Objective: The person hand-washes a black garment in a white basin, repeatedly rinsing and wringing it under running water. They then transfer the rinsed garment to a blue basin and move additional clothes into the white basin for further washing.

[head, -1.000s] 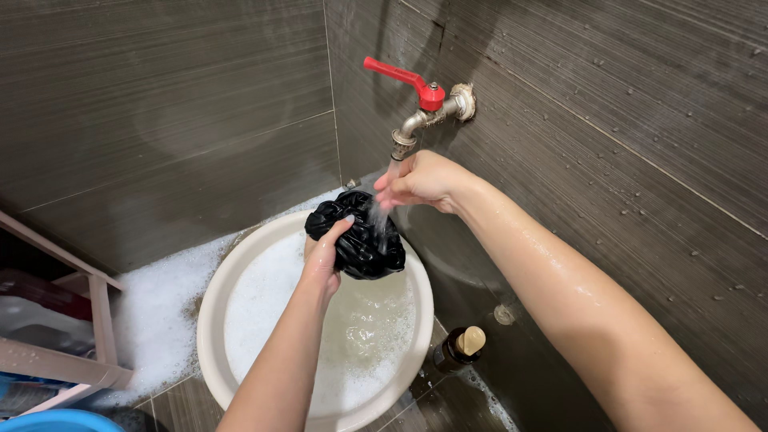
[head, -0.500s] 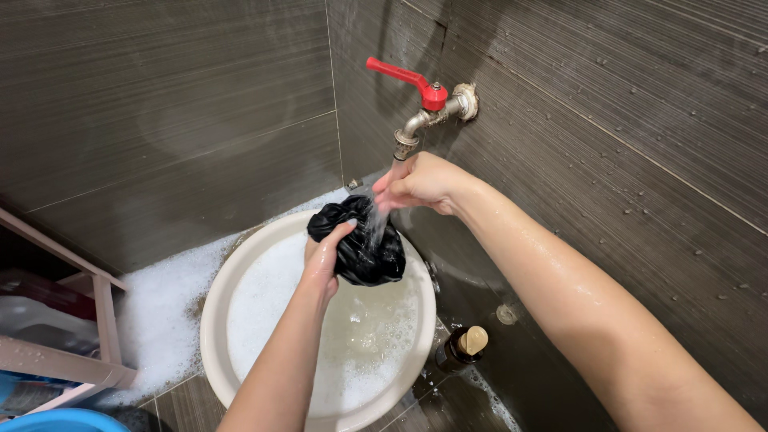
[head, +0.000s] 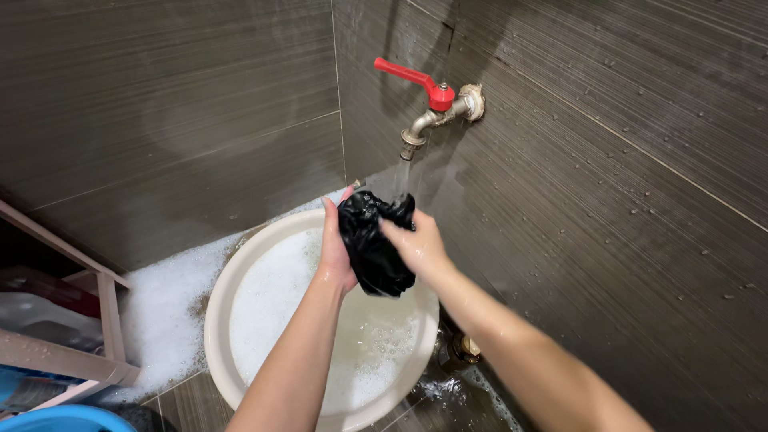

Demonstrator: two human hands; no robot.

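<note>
Black, soaked cloth point(head: 374, 244) sits bunched at the middle of the frame, and you have it pressed between both palms so the stream from the tap point(head: 436, 104) at upper centre lands on its top. Your left hand point(head: 336, 248) cups its left side with fingers wrapped round it, and your right hand point(head: 416, 244) closes on its right side, keeping the wad directly over the white basin point(head: 228, 308) of sudsy water so the run-off drops inside. Foam point(head: 164, 312) spreads over the floor at lower left beside a pink rack point(head: 104, 320), and a dark bottle point(head: 460, 352) stands just right of the basin, partly hidden by your forearm.
</note>
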